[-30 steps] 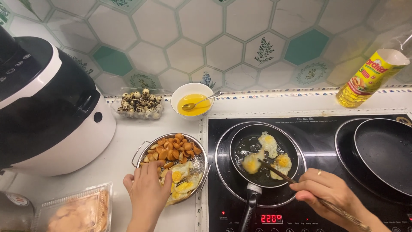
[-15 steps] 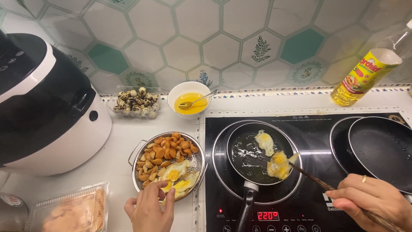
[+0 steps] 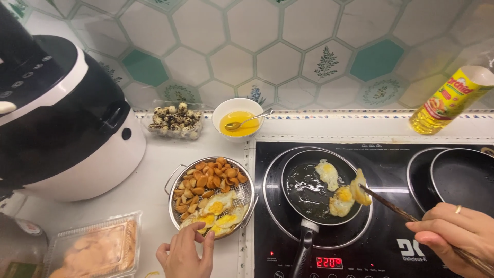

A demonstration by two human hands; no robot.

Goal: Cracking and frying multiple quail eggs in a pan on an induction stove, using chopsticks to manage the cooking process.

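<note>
My right hand (image 3: 455, 234) grips wooden chopsticks (image 3: 391, 206), whose tips hold a small fried egg (image 3: 359, 186) lifted over the right rim of a small black frying pan (image 3: 304, 203). Two more fried eggs lie in that pan, which sits on a black induction hob (image 3: 386, 242). My left hand (image 3: 186, 254) rests fingertips on the near rim of a metal mesh basket (image 3: 175, 175) that holds sliced sausage pieces (image 3: 208, 177) and fried eggs (image 3: 216, 211).
A large black-and-white cooker (image 3: 62, 118) fills the left. Behind the basket stand a clear box of quail eggs (image 3: 172, 121) and a white bowl of oil with a spoon (image 3: 236, 121). A yellow oil bottle (image 3: 450, 100) and a second black pan (image 3: 463, 177) are on the right. A plastic tray (image 3: 95, 249) lies near left.
The chopsticks have picked one fried egg out of the pan and drawn it toward the pan's right rim. My left hand has slid back toward the basket's near edge.
</note>
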